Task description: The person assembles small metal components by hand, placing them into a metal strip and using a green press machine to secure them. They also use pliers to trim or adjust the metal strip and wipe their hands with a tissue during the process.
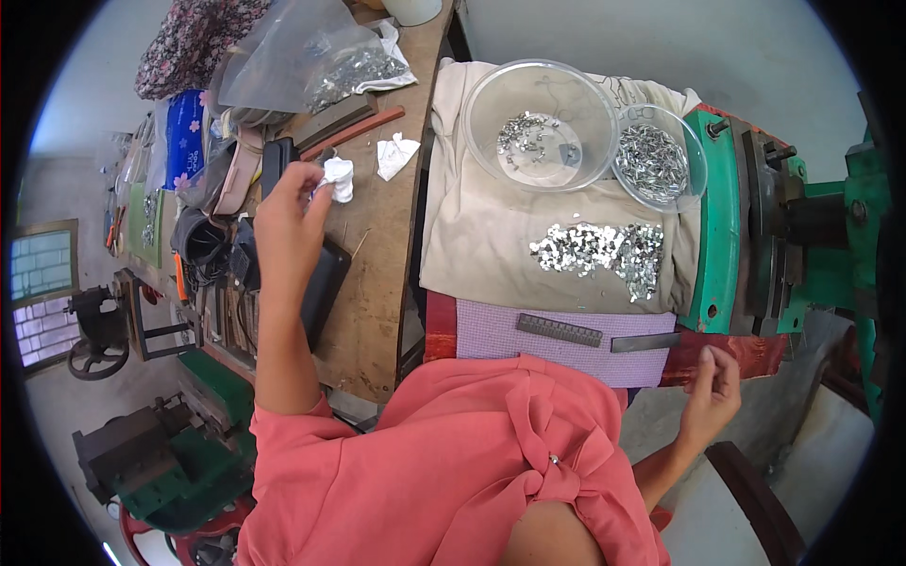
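Note:
My left hand [294, 200] is raised over the wooden workbench, thumb and fingers pinched on a crumpled white tissue [338, 181]. A second piece of white tissue [396, 156] lies on the bench just beyond it. At the lower right, my right hand [714, 391] hangs beside the purple cloth, its fingers curled in with nothing visible in them. Closest to it is a flat grey metal strip [645, 342]. A small dark metal ruler-like bar [559, 329] rests farther left. Small shiny metal pieces [599, 253] are heaped on the beige cloth [472, 241].
Two clear plastic tubs, a large one [481, 170] and a smaller one [696, 179], hold more metal pieces. A green machine [710, 274] borders the right side. On the wooden bench [373, 344] are a black case [326, 288], a reddish bar [354, 131] and a plastic bag [283, 57].

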The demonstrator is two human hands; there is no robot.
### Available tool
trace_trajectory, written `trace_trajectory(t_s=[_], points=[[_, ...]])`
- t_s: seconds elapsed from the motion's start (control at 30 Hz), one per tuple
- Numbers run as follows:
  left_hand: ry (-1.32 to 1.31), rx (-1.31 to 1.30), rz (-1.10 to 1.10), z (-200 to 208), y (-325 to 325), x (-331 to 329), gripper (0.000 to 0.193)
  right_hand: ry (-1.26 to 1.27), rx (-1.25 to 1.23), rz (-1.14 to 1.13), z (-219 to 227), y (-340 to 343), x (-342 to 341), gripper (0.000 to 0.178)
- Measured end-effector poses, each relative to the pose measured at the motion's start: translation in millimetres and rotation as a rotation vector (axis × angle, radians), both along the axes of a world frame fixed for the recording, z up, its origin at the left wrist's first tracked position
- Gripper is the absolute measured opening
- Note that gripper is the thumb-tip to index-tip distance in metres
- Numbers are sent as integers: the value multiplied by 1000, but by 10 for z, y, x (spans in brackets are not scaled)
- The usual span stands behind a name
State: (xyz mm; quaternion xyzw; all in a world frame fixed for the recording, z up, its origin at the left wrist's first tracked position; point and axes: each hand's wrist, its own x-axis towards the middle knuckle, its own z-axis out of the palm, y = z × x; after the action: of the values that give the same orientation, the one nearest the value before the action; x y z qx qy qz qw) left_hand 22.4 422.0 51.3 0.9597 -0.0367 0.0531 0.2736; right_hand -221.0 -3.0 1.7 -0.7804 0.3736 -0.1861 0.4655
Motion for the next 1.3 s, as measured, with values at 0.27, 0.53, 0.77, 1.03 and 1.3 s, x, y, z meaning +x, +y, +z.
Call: trace_trajectory(t_s=[0.27,0.53,0.77,1.03,1.3], points=[[14,-930,-597,742,-1038,-707,17,-462,427,398,706,681,525,59],[-358,-1310,-881,975,-1766,-1215,29,-1031,481,1121,1353,872,762,52],[-338,-1369,-1044,976,-1638,-1156,24,-1129,219,1032,1438,879,622,30],[-272,-1393,-1178,910,-1598,-1051,19,-1227,148,594,1429,1206,584,13],[-228,-1392,-1234,870,-1549,-1053,16,-1420,26,672,1145,1154,717,17]])
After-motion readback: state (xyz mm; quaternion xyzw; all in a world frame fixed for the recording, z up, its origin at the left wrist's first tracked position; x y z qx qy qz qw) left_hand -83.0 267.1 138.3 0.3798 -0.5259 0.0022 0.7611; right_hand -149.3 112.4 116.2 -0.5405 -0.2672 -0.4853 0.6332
